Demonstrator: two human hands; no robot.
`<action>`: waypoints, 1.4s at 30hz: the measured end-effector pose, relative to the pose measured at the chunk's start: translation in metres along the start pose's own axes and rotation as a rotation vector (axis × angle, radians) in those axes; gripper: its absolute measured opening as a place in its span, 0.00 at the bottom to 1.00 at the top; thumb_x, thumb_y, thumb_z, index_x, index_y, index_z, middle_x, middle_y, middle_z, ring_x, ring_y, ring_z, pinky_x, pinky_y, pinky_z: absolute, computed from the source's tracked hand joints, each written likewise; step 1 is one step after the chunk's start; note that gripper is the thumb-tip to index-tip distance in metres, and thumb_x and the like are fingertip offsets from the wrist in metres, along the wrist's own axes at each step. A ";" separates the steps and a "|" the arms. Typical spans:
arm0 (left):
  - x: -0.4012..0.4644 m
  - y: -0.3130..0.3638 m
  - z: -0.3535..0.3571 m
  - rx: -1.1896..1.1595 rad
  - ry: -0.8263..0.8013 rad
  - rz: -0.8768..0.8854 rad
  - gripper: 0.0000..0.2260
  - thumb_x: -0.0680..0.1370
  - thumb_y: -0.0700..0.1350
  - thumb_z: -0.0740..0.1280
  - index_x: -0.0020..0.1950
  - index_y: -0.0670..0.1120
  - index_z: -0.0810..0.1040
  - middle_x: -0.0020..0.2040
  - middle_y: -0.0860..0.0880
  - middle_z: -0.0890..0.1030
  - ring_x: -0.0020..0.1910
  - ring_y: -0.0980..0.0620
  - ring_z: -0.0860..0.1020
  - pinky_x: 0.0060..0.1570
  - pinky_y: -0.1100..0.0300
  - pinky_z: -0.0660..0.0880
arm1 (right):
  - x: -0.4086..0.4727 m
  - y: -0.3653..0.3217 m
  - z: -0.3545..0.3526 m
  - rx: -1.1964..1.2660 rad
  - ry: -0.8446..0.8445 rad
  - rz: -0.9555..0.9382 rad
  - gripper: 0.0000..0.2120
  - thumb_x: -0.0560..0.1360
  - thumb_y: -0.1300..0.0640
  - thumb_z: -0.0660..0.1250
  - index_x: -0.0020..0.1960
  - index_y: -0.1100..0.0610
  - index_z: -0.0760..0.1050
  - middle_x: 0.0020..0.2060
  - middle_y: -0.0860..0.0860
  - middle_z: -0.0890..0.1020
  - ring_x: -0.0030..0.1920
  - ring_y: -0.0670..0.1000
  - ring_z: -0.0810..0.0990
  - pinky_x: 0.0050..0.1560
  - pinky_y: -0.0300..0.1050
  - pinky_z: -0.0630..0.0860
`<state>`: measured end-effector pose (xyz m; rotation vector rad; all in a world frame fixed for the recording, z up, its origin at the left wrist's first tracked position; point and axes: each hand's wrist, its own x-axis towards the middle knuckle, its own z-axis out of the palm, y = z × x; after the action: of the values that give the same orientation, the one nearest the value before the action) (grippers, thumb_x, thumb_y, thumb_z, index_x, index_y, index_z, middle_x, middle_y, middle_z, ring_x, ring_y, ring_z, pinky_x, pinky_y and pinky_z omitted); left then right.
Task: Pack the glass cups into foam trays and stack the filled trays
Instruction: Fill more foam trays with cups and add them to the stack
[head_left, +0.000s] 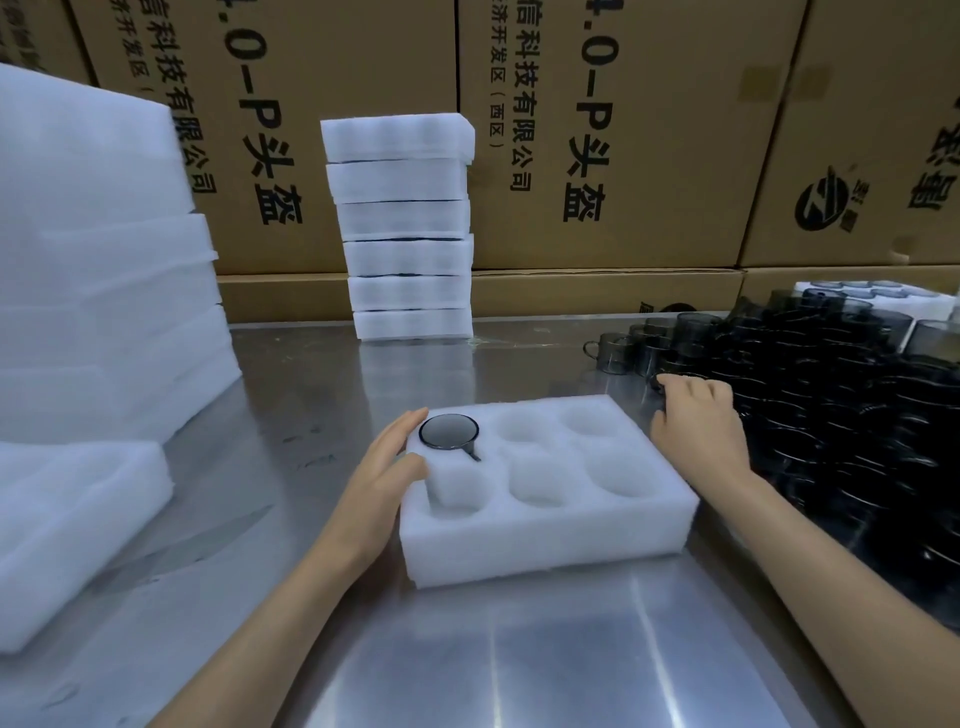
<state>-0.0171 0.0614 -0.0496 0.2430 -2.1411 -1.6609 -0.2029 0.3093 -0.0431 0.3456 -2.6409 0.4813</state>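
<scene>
1. On the far left I saw the loose pile of empty foam trays (98, 249) leaning unevenly. My judgement was that a careless reach for the next one could drag its neighbours off the tabletop (519, 665).
2. The stack of filled trays (408, 228) stood at the back against the cartons (597, 130), its layers slightly offset. Adding another tray off-centre could tip it, I thought, with glass inside.
3. My left hand (387, 467) lay released, fingers straight, against the left end of the foam tray (545, 540). With so light a hold, the foam could slide on the smooth metal when a cup was pushed down.
4. One glass cup (448, 431) sat in the far-left pocket, its handle pointing toward the next pocket. The other five pockets looked bare. A handle turned the wrong way might jam a later cup or keep it from seating.
5. My right hand (696, 421) rested on the edge of the crowd of dark cups (810, 395) just right of the tray. I could not tell whether its fingers had closed on one. Those cups stood touching, so lifting one could knock or chip others.
</scene>
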 end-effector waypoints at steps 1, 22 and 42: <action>0.000 0.000 0.000 0.000 -0.001 0.003 0.27 0.66 0.47 0.58 0.66 0.54 0.70 0.69 0.56 0.71 0.69 0.58 0.66 0.71 0.51 0.61 | -0.001 0.000 0.000 0.004 0.027 -0.008 0.22 0.77 0.62 0.59 0.71 0.57 0.65 0.65 0.56 0.72 0.67 0.58 0.62 0.62 0.52 0.67; 0.003 -0.004 0.000 -0.006 -0.021 0.037 0.29 0.66 0.46 0.57 0.67 0.51 0.71 0.69 0.56 0.70 0.70 0.59 0.64 0.72 0.51 0.59 | -0.002 0.007 0.017 0.374 -0.192 0.006 0.25 0.73 0.50 0.67 0.68 0.46 0.66 0.43 0.41 0.77 0.53 0.47 0.68 0.47 0.51 0.72; 0.004 -0.005 0.000 0.023 -0.031 0.094 0.22 0.66 0.45 0.54 0.56 0.60 0.74 0.64 0.63 0.69 0.69 0.66 0.61 0.61 0.73 0.57 | -0.005 -0.019 -0.014 0.652 0.093 -0.081 0.04 0.75 0.51 0.66 0.45 0.51 0.74 0.43 0.47 0.79 0.47 0.50 0.77 0.48 0.53 0.76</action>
<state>-0.0212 0.0588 -0.0540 0.1221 -2.1607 -1.5977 -0.1877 0.2986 -0.0278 0.6020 -2.3035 1.2924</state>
